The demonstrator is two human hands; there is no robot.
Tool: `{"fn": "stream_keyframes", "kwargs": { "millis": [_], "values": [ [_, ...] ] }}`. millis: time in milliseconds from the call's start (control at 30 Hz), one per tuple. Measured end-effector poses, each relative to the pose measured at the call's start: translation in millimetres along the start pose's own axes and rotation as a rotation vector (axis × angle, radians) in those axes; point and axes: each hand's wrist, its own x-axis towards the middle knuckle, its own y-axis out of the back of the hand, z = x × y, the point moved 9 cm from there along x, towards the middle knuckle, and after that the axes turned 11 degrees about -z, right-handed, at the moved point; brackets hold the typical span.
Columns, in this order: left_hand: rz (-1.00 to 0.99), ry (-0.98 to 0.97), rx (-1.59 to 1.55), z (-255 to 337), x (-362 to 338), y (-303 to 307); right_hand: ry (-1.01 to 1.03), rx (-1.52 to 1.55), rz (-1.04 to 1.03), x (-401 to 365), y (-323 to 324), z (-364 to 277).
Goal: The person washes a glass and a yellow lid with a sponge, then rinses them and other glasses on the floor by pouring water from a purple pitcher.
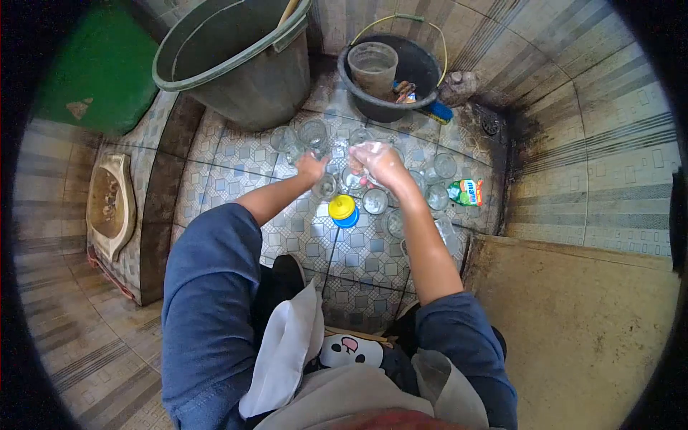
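My left hand (313, 168) is closed on a clear glass, whose outline is hard to separate from the other glasses around it. White suds cover my right hand (380, 162), just to the right; its fingers are curled, and what they hold is hidden by foam. Glasses stand close about both hands: a glass mug (313, 134) beyond the left, another glass (325, 188) just below it, and one (374, 201) nearer me. A round yellow lid or tub (342, 207) sits over a blue one (347, 221) in front of the hands.
A large grey tub (247, 89) stands back left. Beside it, a black bucket (380, 107) holds a smaller pail (374, 64). A blue brush (440, 112) lies by the bucket. Several glasses and a green packet (466, 192) are at right. A squat toilet (111, 208) is at left.
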Motion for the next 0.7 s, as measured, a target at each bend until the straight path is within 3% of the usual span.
{"fn": "stream_keyframes", "kwargs": {
  "millis": [67, 133, 300, 400, 467, 533, 600, 700],
  "values": [
    [-0.008, 0.060, 0.119, 2, 13, 1, 0.007, 0.002, 0.004, -2, 1, 0],
    [-0.185, 0.135, 0.060, -7, 24, -11, 0.032, -0.052, -0.003, -9, 1, -9],
    [0.003, -0.134, -0.352, 6, 59, 5, 0.084, -0.200, 0.071, -9, 26, -10],
    [0.094, -0.158, -0.189, 58, 18, 57, 0.030, -0.174, -0.038, -5, 44, -3],
    [0.127, -0.180, -0.163, 106, -30, 87, 0.380, -0.407, 0.781, -42, 108, -34],
    [0.276, -0.371, 0.041, 173, -84, 115, 0.282, -0.419, 0.862, -73, 123, -66],
    [0.480, -0.868, 0.303, 245, -136, 122, 0.398, -0.313, 0.921, -79, 150, -69],
    [0.521, -1.211, 0.436, 319, -193, 110, 0.386, -0.315, 1.013, -100, 173, -84]
  ]
}}
